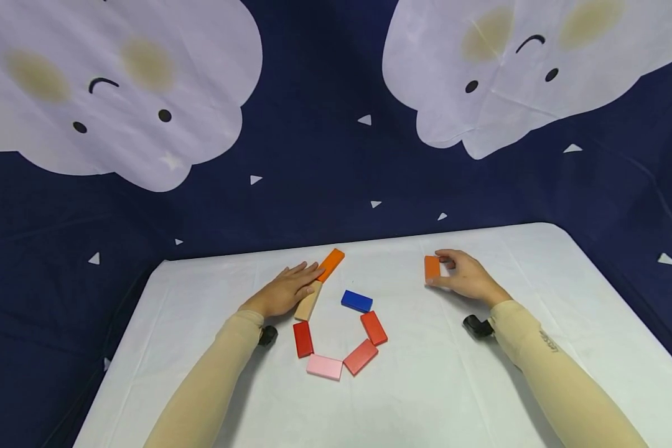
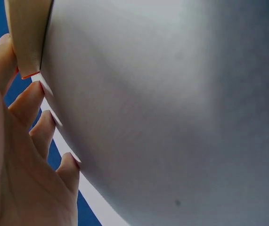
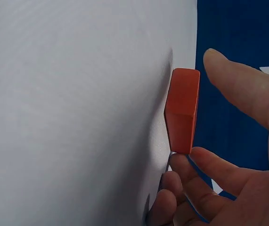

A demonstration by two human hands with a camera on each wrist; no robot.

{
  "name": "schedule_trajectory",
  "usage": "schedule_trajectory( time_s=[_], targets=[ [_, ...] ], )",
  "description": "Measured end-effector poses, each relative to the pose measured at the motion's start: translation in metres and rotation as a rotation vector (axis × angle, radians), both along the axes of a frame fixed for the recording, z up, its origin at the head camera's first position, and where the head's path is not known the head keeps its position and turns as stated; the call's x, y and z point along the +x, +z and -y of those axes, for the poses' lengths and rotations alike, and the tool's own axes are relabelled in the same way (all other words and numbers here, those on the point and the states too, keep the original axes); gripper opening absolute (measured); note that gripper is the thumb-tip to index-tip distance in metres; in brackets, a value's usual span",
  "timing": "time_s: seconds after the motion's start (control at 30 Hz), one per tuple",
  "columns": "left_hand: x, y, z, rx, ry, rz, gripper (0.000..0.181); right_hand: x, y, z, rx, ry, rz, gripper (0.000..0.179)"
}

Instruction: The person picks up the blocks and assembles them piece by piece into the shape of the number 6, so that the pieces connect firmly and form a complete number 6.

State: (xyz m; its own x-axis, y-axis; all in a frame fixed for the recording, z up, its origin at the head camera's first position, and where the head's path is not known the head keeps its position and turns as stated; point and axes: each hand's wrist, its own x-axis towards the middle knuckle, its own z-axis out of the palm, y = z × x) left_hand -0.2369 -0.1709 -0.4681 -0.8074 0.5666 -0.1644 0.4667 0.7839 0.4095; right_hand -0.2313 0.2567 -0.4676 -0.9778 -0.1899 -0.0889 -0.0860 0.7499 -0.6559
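Observation:
In the head view my left hand (image 1: 282, 292) lies flat over the upper left of a block arrangement. Its fingertips reach the near end of an orange block (image 1: 331, 264), and the thumb is at a natural wood block (image 1: 308, 302). The left wrist view shows the wood block (image 2: 28, 33) beside extended fingers. On the right, my right hand (image 1: 466, 274) is around a separate orange block (image 1: 432, 267) on the table. In the right wrist view fingertips meet one end of this orange block (image 3: 182, 99), while the thumb (image 3: 238, 82) stands apart from it.
The arrangement curves on through a dark red block (image 1: 303, 339), a pink block (image 1: 325, 367), two red blocks (image 1: 361, 356) and a blue block (image 1: 356, 301). They lie on a white-covered table (image 1: 414, 398). A dark blue cloud-print cloth (image 1: 313, 205) hangs behind its far edge.

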Motion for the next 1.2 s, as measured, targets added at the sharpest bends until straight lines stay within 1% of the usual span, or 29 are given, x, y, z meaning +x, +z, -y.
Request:
schedule_trajectory(
  time_s=[0.23, 0.43, 0.67, 1.0, 1.2],
  targets=[
    [0.000, 0.000, 0.000, 0.005, 0.001, 0.002, 0.055, -0.002, 0.000, 0.004, 0.068, 0.007, -0.047, 0.083],
    [0.000, 0.000, 0.000, 0.001, 0.001, 0.006, 0.055, -0.003, -0.001, 0.005, 0.096, 0.003, -0.081, 0.078],
    [-0.001, 0.000, 0.000, 0.002, 0.000, 0.005, 0.055, -0.005, 0.001, 0.009, 0.127, 0.016, -0.101, 0.077],
    [-0.001, 0.000, 0.000, 0.004, 0.001, 0.005, 0.055, -0.005, 0.002, 0.011, 0.141, -0.004, -0.103, 0.074],
    [0.000, 0.000, 0.000, 0.005, 0.003, 0.009, 0.055, -0.002, 0.007, 0.015, 0.125, -0.005, -0.134, 0.074]
  ],
)
